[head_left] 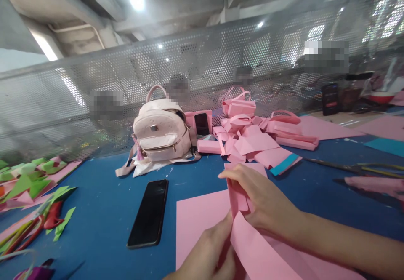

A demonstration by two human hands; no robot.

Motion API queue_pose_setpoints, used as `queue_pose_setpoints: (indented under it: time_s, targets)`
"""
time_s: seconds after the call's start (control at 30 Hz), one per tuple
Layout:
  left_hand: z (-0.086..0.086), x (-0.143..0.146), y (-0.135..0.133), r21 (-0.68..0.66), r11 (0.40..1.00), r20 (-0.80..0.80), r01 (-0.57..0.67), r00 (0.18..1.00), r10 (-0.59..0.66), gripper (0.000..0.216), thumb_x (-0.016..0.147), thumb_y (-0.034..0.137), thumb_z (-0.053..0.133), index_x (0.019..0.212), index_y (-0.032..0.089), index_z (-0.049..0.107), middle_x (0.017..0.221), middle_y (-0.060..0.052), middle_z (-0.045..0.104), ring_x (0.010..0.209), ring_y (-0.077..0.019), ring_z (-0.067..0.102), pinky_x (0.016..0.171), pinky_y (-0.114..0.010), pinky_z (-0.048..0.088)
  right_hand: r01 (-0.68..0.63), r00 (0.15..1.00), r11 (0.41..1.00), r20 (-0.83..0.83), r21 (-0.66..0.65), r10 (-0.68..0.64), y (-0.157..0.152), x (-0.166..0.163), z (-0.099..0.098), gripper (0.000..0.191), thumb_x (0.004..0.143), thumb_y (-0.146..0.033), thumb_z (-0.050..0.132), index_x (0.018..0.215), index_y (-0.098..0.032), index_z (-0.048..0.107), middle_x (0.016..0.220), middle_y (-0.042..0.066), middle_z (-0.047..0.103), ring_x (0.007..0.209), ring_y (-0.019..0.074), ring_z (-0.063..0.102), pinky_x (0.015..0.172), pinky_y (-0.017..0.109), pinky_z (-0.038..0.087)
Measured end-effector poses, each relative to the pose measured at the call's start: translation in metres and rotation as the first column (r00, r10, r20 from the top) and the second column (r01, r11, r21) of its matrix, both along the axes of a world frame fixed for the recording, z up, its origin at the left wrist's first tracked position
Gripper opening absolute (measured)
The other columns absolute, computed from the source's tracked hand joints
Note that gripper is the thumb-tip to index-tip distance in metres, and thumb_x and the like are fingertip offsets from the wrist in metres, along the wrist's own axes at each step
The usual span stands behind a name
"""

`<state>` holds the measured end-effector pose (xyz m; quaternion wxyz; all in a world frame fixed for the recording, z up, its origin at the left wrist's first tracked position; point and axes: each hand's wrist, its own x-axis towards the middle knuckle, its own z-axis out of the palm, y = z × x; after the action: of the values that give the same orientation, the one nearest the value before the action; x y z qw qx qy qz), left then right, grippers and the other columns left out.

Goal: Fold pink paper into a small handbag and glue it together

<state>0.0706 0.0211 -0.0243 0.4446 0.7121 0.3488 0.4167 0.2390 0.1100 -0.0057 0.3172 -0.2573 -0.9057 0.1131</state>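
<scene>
A folded piece of pink paper stands up between my two hands, its upper flap rising past my fingers. My right hand grips the upper part, with the fingers curled over the top fold. Lower down, my left hand is closed on the near side of the same fold, its fingertips partly hidden behind the paper. A flat sheet of pink paper lies on the table beneath both hands. To the left of it rests a black phone.
A pale pink backpack stands at the back of the blue table. Beside it sits a heap of folded pink paper pieces. Scissors lie at the right; red-handled scissors and green paper scraps are left. A perforated metal screen stands behind.
</scene>
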Motion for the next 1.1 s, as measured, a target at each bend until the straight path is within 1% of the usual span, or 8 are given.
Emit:
queue_pose_setpoints:
  time_s: [0.13,0.2,0.33,0.47,0.6,0.8,0.93,1.1]
  targets:
    - [0.018,-0.006,-0.003,0.033,0.999,-0.069,0.005,0.998,-0.003,0.052,0.096,0.024,0.047,0.147,0.021,0.043,0.131,-0.010,0.065,0.115,-0.0306,0.064,0.094,-0.037,0.052,-0.001,1.000,0.998,-0.004,0.061,0.001,-0.001,0.000,0.005,0.052,0.058,0.002,0.049,0.102,-0.023,0.059,0.093,0.003,0.053,0.084,0.0207,0.051,0.070,0.031,0.038]
    - [0.021,-0.011,-0.004,0.069,0.997,-0.089,0.025,0.996,-0.019,0.055,0.096,0.017,0.043,0.151,0.022,0.036,0.139,-0.009,0.059,0.123,-0.0298,0.059,0.100,-0.037,0.049,-0.012,1.000,0.995,-0.005,0.102,0.013,0.000,0.000,0.010,0.040,0.066,0.003,0.049,0.094,-0.023,0.061,0.088,0.002,0.054,0.081,0.0194,0.050,0.068,0.030,0.036]
    - [0.009,-0.017,-0.006,0.187,0.982,-0.127,-0.039,0.990,0.064,0.062,0.094,0.008,0.041,0.153,0.024,0.030,0.148,-0.007,0.048,0.133,-0.0272,0.049,0.108,-0.037,0.043,-0.077,0.996,0.987,0.048,0.138,0.071,0.003,0.000,0.027,0.021,0.088,-0.007,0.050,0.087,-0.023,0.064,0.084,0.002,0.058,0.081,0.0193,0.049,0.071,0.032,0.035]
    - [-0.006,-0.019,-0.008,0.249,0.957,-0.080,-0.149,0.981,0.174,0.061,0.094,0.012,0.049,0.151,0.028,0.033,0.147,-0.005,0.048,0.133,-0.0256,0.050,0.107,-0.035,0.045,-0.129,0.989,0.978,0.091,0.163,0.115,0.000,0.002,0.046,0.019,0.093,-0.013,0.051,0.086,-0.023,0.066,0.082,0.002,0.058,0.081,0.0194,0.049,0.073,0.033,0.033]
    - [-0.002,-0.019,-0.010,0.137,0.973,-0.013,-0.185,0.982,0.189,0.051,0.096,0.022,0.052,0.146,0.027,0.043,0.146,-0.004,0.051,0.134,-0.0244,0.049,0.113,-0.038,0.038,-0.060,0.997,0.954,0.060,0.294,0.044,-0.007,0.004,0.058,0.022,0.091,-0.015,0.056,0.076,-0.024,0.068,0.081,0.002,0.051,0.079,0.0198,0.045,0.073,0.035,0.030]
    - [0.011,-0.017,-0.015,-0.056,0.982,0.125,-0.183,0.974,0.189,0.047,0.096,0.038,0.054,0.141,0.025,0.051,0.147,-0.004,0.051,0.138,-0.0245,0.044,0.116,-0.039,0.034,-0.046,0.999,0.904,0.045,0.425,0.030,-0.021,0.000,0.066,0.020,0.084,-0.009,0.060,0.072,-0.023,0.068,0.105,0.004,0.054,0.096,0.0241,0.045,0.086,0.042,0.026]
    - [0.011,-0.013,-0.018,-0.132,0.971,0.182,-0.198,0.958,0.221,0.045,0.096,0.042,0.053,0.138,0.026,0.054,0.143,-0.004,0.056,0.135,-0.0269,0.047,0.115,-0.042,0.034,-0.075,0.996,0.891,0.075,0.448,0.046,-0.027,-0.005,0.066,0.021,0.085,-0.008,0.061,0.075,-0.024,0.069,0.090,0.001,0.054,0.086,0.0204,0.045,0.081,0.039,0.024]
    - [0.013,-0.011,-0.020,-0.149,0.980,0.223,-0.136,0.960,0.167,0.045,0.098,0.041,0.050,0.139,0.024,0.053,0.135,-0.004,0.063,0.129,-0.0273,0.052,0.111,-0.041,0.036,-0.134,0.990,0.871,0.106,0.472,0.094,-0.028,-0.009,0.067,0.018,0.086,-0.013,0.065,0.072,-0.023,0.066,0.083,-0.001,0.057,0.083,0.0182,0.045,0.076,0.037,0.023]
